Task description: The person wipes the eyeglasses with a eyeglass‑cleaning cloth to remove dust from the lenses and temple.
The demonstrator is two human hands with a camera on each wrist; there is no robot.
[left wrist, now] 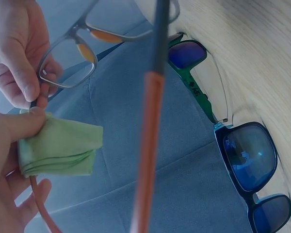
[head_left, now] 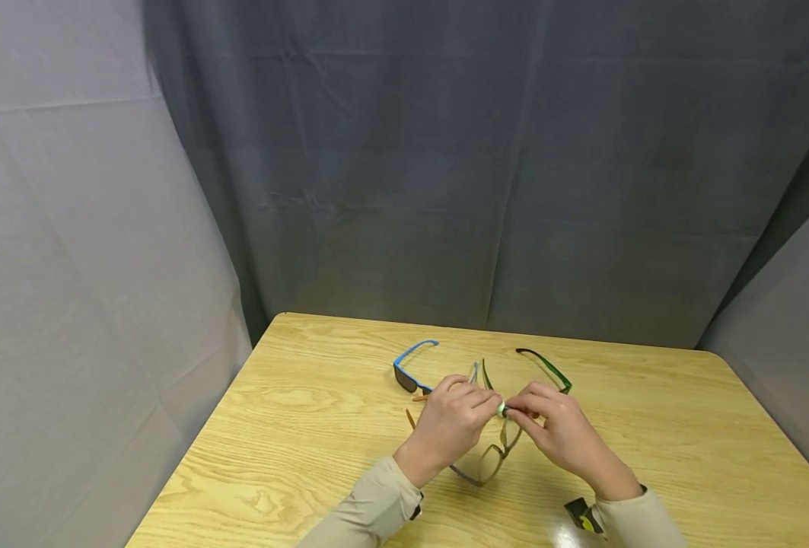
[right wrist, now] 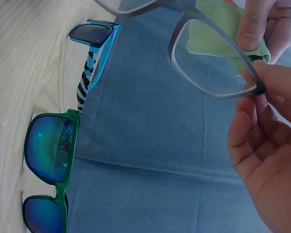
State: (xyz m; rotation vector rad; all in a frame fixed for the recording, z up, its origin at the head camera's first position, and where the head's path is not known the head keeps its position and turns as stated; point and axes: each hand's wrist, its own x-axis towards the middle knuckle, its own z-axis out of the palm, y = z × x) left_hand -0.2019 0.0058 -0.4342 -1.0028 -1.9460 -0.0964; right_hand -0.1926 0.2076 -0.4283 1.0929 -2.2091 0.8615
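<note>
Both hands hold a pair of clear eyeglasses (head_left: 504, 452) with a grey frame and orange temple ends, raised over the wooden table. My left hand (head_left: 452, 418) grips a folded light green cloth (left wrist: 63, 145), wrapped round one temple of the glasses; its orange end (left wrist: 39, 204) comes out below the cloth. The other temple (left wrist: 148, 145) crosses close in front of the left wrist camera. With thumb and fingers, my right hand (head_left: 558, 430) pinches the frame's corner near the hinge, right by the cloth.
Behind the left hand lie blue sunglasses (head_left: 406, 378) with dark lenses. Green sunglasses (right wrist: 49, 145) with mirrored lenses lie beside them, towards the right hand. A small black piece with a yellow mark (head_left: 580, 514) shows by the right sleeve. Grey curtains (head_left: 404, 167) surround the table (head_left: 294, 396).
</note>
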